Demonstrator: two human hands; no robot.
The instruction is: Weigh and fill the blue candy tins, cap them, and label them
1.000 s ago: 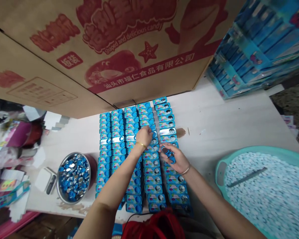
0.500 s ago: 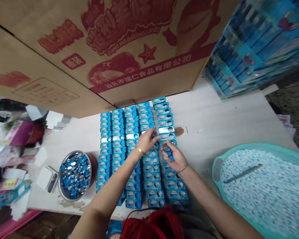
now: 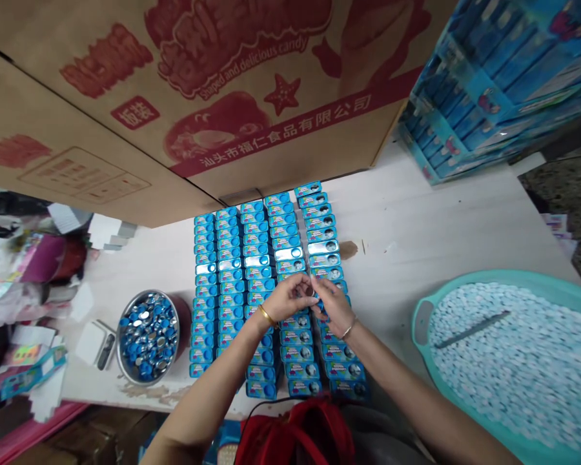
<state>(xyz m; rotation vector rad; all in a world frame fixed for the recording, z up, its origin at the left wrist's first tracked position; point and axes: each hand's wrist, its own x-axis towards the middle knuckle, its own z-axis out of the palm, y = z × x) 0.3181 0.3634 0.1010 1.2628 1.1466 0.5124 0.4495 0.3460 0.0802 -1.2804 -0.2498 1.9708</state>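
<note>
Several rows of small blue tins [image 3: 252,258] stand packed together on the white table [image 3: 416,239]. Above the middle of the block my left hand [image 3: 290,296] and my right hand [image 3: 330,302] meet, fingertips touching. My right hand is curled around a few small blue round caps. My left hand pinches at one small cap [image 3: 310,290] between the two hands. Each wrist carries a thin bracelet.
A metal bowl of blue and silver caps [image 3: 148,336] sits to the left beside a small scale [image 3: 97,343]. A teal basin of small white candies [image 3: 508,361] with a grey scoop stands at the right. A big cardboard carton [image 3: 198,97] looms behind; blue display boxes [image 3: 489,84] are stacked far right.
My left hand has drawn back from the tins in the far rows toward my right hand. The two hands have come together over the block's middle.
</note>
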